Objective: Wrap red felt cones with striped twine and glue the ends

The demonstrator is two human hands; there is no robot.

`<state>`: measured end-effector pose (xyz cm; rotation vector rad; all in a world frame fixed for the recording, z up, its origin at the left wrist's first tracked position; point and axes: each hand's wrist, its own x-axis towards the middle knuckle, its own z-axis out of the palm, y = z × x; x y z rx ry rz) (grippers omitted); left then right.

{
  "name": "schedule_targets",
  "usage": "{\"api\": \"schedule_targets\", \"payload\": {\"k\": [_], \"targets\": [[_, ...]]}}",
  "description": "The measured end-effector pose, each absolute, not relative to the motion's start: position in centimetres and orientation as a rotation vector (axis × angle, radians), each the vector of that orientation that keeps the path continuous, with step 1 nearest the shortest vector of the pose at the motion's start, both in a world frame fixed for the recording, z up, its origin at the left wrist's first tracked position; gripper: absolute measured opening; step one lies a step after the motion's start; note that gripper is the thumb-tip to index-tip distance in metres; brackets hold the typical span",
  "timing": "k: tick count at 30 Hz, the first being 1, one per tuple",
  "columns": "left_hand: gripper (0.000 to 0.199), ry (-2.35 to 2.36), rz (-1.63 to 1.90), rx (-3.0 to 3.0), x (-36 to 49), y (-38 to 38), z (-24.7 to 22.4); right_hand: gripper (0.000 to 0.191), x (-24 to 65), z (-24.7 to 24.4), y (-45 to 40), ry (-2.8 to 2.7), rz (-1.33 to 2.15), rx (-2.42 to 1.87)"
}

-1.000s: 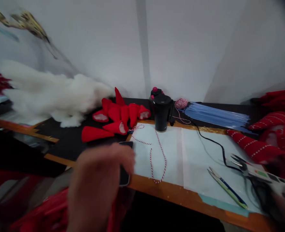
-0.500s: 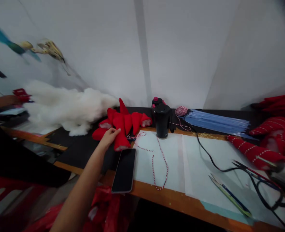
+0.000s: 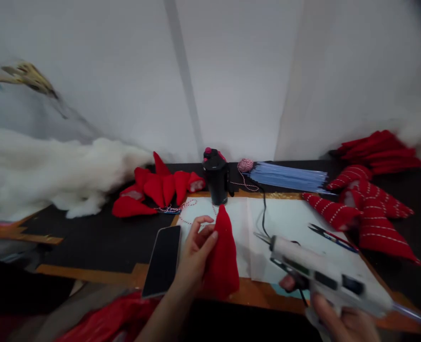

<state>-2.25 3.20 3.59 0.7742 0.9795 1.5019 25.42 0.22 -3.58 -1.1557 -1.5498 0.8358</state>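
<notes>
My left hand (image 3: 195,254) is closed on the edge of a red cone-shaped cloth piece (image 3: 224,256), its point upward, over the front edge of the table. My right hand (image 3: 335,311) is wrapped round the grip of a white hot glue gun (image 3: 313,266), slightly blurred. The gun's nozzle points left toward the red cone, with a gap between them. A clear glue stick (image 3: 412,313) juts from its back end. Two pointed metal tips (image 3: 263,237) show beside the nozzle; the rest of that tool is hidden by the gun. White paper sheets (image 3: 246,213) lie beneath.
A phone (image 3: 161,261) lies left of my left hand. Behind are red stuffed cones (image 3: 153,190), a black bottle (image 3: 215,180), a string ball (image 3: 246,165) and blue-tinted glue sticks (image 3: 289,175). White stuffing (image 3: 53,171) fills the left; white-stitched red cones (image 3: 377,213) and dark snips (image 3: 333,237) lie right.
My left hand has taken a red cone from the pile and brought it right, in front of me. My right hand now holds the glue gun, lifted from the right. The view has turned right.
</notes>
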Motion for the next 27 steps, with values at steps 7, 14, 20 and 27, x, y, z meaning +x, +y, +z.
{"api": "schedule_targets", "payload": {"k": [7, 14, 20, 27], "targets": [[0.028, 0.891, 1.383, 0.851, -0.6, 3.6, 0.9, 0.026, 22.0, -3.1, 0.5, -1.525, 1.018, -1.099], [0.026, 0.911, 1.37, 0.912, -0.7, 3.4, 0.5, 0.03, 20.6, -2.7, 0.6, -1.369, 0.991, -1.132], [0.028, 0.945, 1.366, 0.892, -0.7, 3.5, 0.2, 0.03, 20.8, -2.9, 0.8, -1.364, 0.985, -1.182], [0.026, 0.952, 1.363, 0.92, -0.6, 3.6, 0.1, 0.028, 20.3, -2.3, 0.8, -1.345, 0.974, -1.2]]}}
